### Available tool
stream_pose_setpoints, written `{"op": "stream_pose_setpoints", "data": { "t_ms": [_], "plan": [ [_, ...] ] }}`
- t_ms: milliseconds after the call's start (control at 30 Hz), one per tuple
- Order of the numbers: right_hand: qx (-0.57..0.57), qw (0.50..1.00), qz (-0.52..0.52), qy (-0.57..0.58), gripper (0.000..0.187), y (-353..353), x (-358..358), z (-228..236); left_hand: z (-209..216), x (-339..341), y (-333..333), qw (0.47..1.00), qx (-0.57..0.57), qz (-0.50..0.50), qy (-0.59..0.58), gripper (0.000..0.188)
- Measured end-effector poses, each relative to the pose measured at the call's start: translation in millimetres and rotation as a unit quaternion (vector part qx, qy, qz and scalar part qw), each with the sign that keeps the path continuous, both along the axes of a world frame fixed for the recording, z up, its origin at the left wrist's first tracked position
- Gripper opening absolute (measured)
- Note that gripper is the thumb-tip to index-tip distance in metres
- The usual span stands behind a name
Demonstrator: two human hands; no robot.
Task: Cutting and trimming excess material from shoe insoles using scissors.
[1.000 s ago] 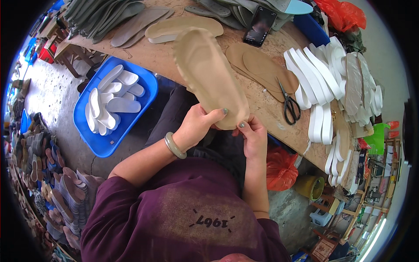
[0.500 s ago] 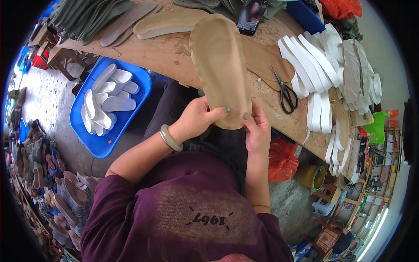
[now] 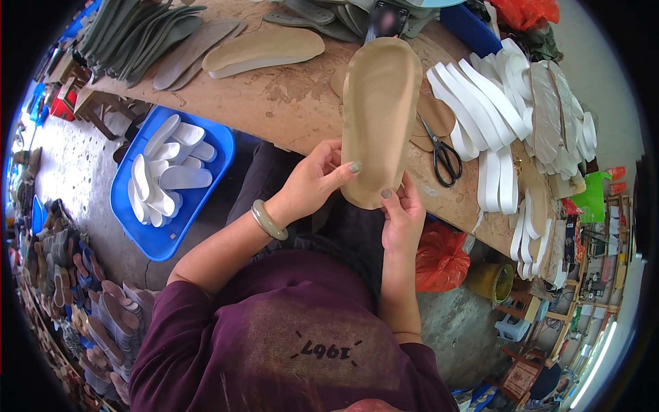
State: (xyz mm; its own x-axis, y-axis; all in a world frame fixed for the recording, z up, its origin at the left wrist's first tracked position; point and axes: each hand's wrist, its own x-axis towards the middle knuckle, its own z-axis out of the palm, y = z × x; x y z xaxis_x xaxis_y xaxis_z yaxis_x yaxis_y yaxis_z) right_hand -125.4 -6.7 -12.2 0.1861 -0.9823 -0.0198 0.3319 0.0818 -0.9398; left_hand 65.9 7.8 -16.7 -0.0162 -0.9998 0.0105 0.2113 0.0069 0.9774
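A tan insole [image 3: 382, 117] with a raised, slightly wavy rim is held up over the table's near edge, its heel end toward me. My left hand [image 3: 317, 177] grips its lower left edge, thumb on the upper face and fingers behind. At the lower right, my right hand [image 3: 401, 214] pinches the heel end, thumb on top and fingers curled underneath. Just right of the insole, black-handled scissors [image 3: 445, 159] lie on the table. Flat tan sole-shaped pieces [image 3: 435, 118] rest partly behind the insole. Another tan insole with a white underside [image 3: 264, 51] lies farther left.
The wooden table [image 3: 288, 96] holds grey sole pieces [image 3: 130, 38] at far left and white soles [image 3: 480, 103] at right. A phone [image 3: 388, 19] stands at the back. Below the table's left side, a blue tub [image 3: 161, 242] contains white soles. A red bag [image 3: 441, 257] is beneath the right side.
The insole has shifted right and slightly nearer me, tilting a little to the right. Both hands keep hold of it; my left hand has moved along its left edge.
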Motion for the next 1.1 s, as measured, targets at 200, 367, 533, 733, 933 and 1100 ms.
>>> {"op": "stream_pose_setpoints", "data": {
  "t_ms": [200,367,533,733,933,1100],
  "plan": [
    [-0.018,1.0,-0.007,0.01,0.066,15,-4,-3,28,5,-17,0.998,-0.002,0.016,0.069,0.049],
    [-0.015,1.0,0.005,-0.001,0.068,29,-7,-13,29,2,-17,0.999,0.03,0.007,0.042,0.034],
    [-0.03,0.998,0.058,-0.002,0.083,18,-18,12,20,-4,-11,0.998,0.067,-0.006,-0.014,0.035],
    [-0.125,0.979,-0.055,0.153,0.061,-42,-21,36,22,-26,9,0.933,-0.05,0.062,-0.352,0.034],
    [-0.013,0.999,-0.042,-0.026,0.044,-41,-31,16,-2,-26,14,0.997,0.031,-0.01,-0.072,0.037],
    [-0.039,0.992,-0.113,0.028,0.035,-39,-26,-1,9,-20,7,0.985,0.018,-0.019,-0.171,0.037]
  ]
}}
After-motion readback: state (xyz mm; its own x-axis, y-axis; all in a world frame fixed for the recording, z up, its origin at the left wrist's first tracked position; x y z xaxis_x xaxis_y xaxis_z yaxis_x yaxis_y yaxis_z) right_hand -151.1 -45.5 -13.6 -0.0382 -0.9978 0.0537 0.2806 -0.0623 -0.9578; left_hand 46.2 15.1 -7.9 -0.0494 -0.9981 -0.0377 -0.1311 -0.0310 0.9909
